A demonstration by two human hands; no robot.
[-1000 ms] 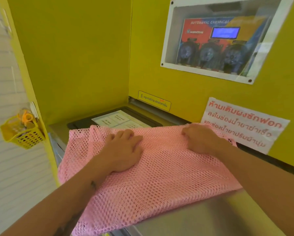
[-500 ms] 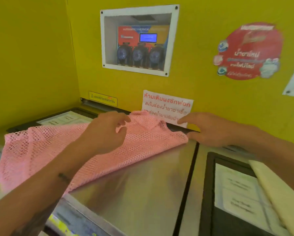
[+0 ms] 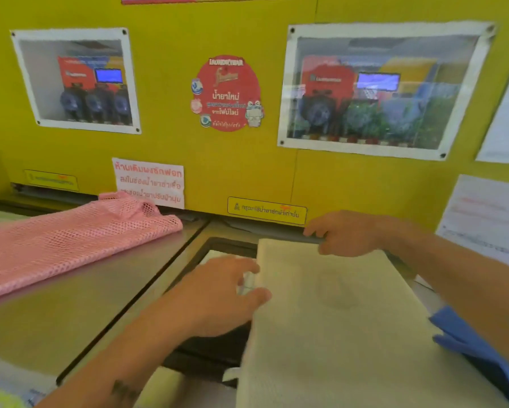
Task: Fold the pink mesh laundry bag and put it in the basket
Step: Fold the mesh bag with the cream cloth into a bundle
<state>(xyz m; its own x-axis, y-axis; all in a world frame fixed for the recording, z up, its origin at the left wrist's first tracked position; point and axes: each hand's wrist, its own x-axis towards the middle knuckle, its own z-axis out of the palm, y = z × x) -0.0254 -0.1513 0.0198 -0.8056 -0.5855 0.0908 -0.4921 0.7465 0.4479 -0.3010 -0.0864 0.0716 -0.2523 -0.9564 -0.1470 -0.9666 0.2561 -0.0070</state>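
Both your hands have left the pink mesh laundry bag (image 3: 70,240), unfolded at the tabletop's (image 3: 79,307) left edge; left hand (image 3: 218,293) fingers spread empty, right hand (image 3: 347,234) pinching the cream cloth (image 3: 335,319).

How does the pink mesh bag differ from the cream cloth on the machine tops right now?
The pink mesh laundry bag is open netting with visible holes; the cream cloth looks finer and denser. The pink bag lies untouched on the left steel top, while the left hand and right hand are at the cream cloth's edges. The pink bag shows a bunched far corner; the cream cloth lies smooth. Both lie spread flat on the machine tops.
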